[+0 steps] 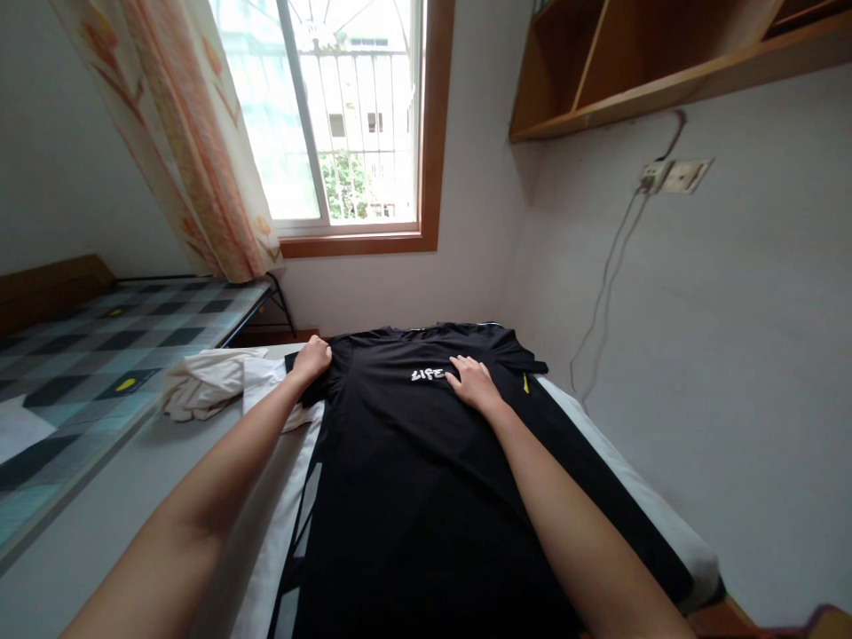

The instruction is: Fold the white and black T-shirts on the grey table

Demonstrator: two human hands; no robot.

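A black T-shirt [399, 444] lies spread over a white-covered surface [619, 453], its collar toward the window wall. White lettering [427, 374] runs across its chest. My left hand [312, 357] has its fingers curled around the sleeve on the left side. On the chest, beside the lettering and partly over its end, my right hand [474, 383] rests flat with fingers stretched out. The sleeve on the right [523, 357] lies spread, with a small yellow mark [525, 383] near it. My forearms cover parts of the shirt's sides.
A crumpled off-white cloth [206, 382] lies left of my left hand, on a grey tabletop [126, 497]. Farther left is a bed with a checked cover [160, 311]. A wooden shelf [632, 106] overhangs at the upper right, with a plugged-in cord [603, 293] hanging below.
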